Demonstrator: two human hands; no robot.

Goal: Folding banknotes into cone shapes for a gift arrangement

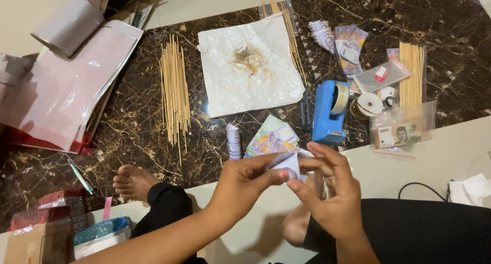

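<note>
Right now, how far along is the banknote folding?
Done: a rolled banknote lies on the marble floor, and folded ones lie further off. In hand: the left hand and right hand pinch a folded note. Left: loose banknotes, a bagged stack and unused bamboo skewers.

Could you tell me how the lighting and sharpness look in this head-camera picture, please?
Head view: warm indoor light, glare on the glossy pink sheets and marble floor; the bamboo skewers look sharp; the left hand and right hand folding a banknote are slightly soft; corners are dim.
</note>
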